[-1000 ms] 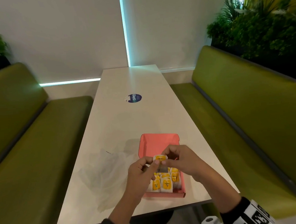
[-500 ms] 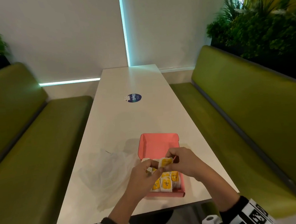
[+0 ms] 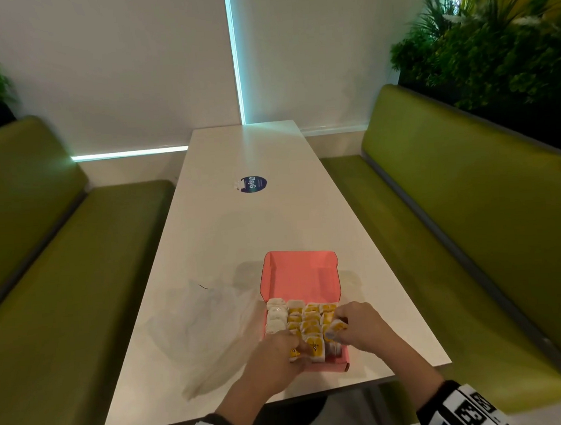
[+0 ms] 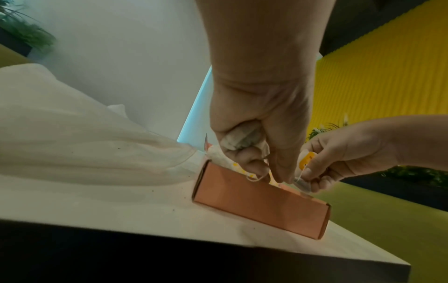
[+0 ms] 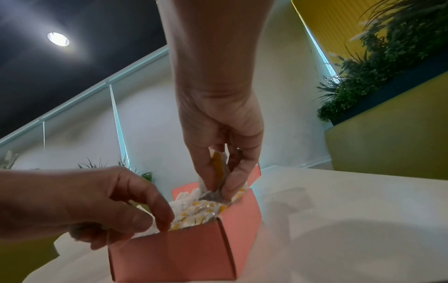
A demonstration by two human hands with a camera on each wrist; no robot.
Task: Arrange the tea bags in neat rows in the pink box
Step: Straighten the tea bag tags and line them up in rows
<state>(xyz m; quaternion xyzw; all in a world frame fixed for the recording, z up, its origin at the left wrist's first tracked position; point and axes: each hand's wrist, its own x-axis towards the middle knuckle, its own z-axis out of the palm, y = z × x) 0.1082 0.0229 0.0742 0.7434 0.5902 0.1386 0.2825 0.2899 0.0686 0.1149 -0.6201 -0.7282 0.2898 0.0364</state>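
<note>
An open pink box (image 3: pixel 299 275) sits near the table's front edge, its lid tilted away from me. Rows of yellow-tagged tea bags (image 3: pixel 310 319) fill it. My left hand (image 3: pixel 297 349) is at the box's near left corner, fingers curled round a crumpled tea bag (image 4: pixel 242 141) in the palm. My right hand (image 3: pixel 334 332) pinches another tea bag (image 5: pixel 218 172) between thumb and fingers. It holds that bag upright, lower end down among the bags at the box's near right side (image 5: pixel 240 214). A string runs between the two hands.
A crumpled clear plastic bag (image 3: pixel 200 324) lies on the white table (image 3: pixel 241 235) just left of the box. A blue round sticker (image 3: pixel 253 183) is farther up the table. Green benches (image 3: pixel 455 216) flank both sides. The box stands close to the front edge.
Both hands have dropped from above the box down into its near end. The tea bag they held together between them is now pinched by the right hand at the right side.
</note>
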